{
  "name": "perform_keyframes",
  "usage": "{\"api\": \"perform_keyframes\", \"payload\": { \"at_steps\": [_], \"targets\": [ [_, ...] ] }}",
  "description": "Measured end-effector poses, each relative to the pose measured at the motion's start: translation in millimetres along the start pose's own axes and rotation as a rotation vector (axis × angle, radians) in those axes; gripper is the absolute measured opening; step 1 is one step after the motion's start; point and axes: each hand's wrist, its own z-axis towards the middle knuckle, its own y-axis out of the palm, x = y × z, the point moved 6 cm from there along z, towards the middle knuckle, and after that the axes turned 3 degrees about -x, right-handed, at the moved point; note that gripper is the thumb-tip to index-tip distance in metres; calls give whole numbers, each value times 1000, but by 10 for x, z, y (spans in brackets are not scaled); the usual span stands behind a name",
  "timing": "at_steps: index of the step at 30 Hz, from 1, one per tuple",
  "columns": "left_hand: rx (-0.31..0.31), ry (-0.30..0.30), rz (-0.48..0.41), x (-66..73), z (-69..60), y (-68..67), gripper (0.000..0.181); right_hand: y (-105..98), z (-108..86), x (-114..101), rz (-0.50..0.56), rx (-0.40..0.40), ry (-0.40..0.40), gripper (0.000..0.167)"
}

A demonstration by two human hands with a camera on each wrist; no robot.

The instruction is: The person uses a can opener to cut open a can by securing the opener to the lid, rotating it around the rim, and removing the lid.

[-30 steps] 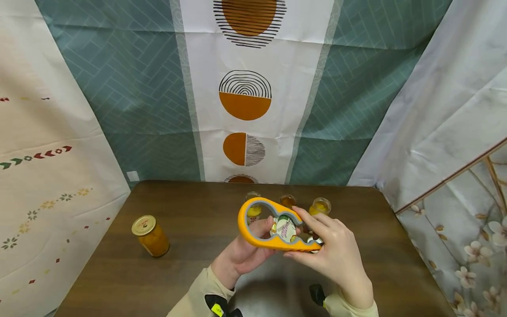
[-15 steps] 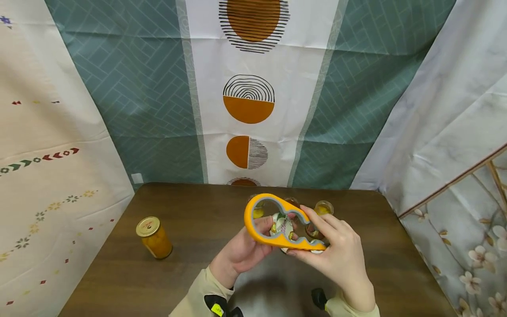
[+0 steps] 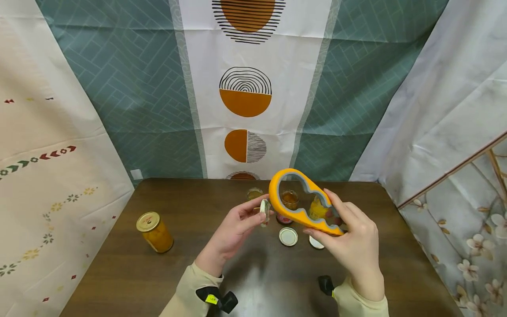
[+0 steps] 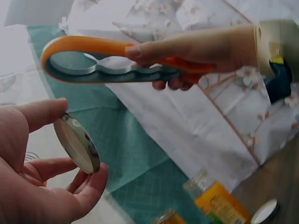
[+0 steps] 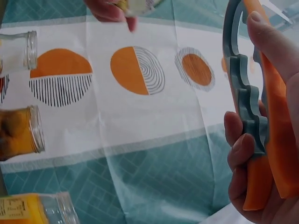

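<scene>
In the head view the left hand [image 3: 233, 229] pinches a small jar lid [image 3: 264, 212] on edge between thumb and fingers; the left wrist view shows this lid [image 4: 77, 143] tilted, clear of any jar. The right hand [image 3: 354, 237] grips an orange opener [image 3: 298, 214] with a grey wavy inner edge, held up in the air to the right of the lid. Its fingers wrap the handle [image 5: 280, 140] in the right wrist view. Lid and opener are apart.
A closed jar of orange fruit [image 3: 155, 232] stands on the table [image 3: 190, 211] at left. Behind the hands are open jars, one amber [image 3: 290, 199], one yellow [image 3: 317, 208], one partly hidden [image 3: 254, 193]. Two loose lids lie nearer, one at centre [image 3: 288, 237], another [image 3: 316, 242] beside the right hand.
The opener has moved up and right with the right hand, away from the lid. The left hand has drawn the lid left and turned it edge-on. Loose lids on the table have come into clearer view.
</scene>
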Motion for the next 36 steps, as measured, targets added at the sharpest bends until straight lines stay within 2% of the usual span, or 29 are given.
{"api": "perform_keyframes", "payload": {
  "at_steps": [4, 9, 12, 17, 21, 24, 29, 36],
  "targets": [
    [80, 36, 126, -7, -9, -100, 66, -52, 4, 49, -19, 24, 28, 88],
    [185, 110, 327, 19, -7, -218, 69, -84, 23, 70, -29, 23, 58, 87],
    [225, 150, 435, 51, -12, -245, 71, -88, 25, 75, -34, 22, 73, 87],
    [257, 224, 641, 102, -22, -225, 76, -83, 21, 82, -33, 24, 81, 87],
    [232, 241, 807, 83, -16, -180, 77, -73, 8, 86, -42, 11, 81, 88],
    [189, 242, 890, 48, -3, -137, 76, -72, -9, 89, -44, -2, 81, 89],
    [139, 245, 941, 7, 4, -96, 76, -66, -22, 97, -41, -9, 78, 89],
    [105, 240, 1007, -74, 45, -101, 69, -60, -17, 96, -46, -13, 75, 89]
  ]
}}
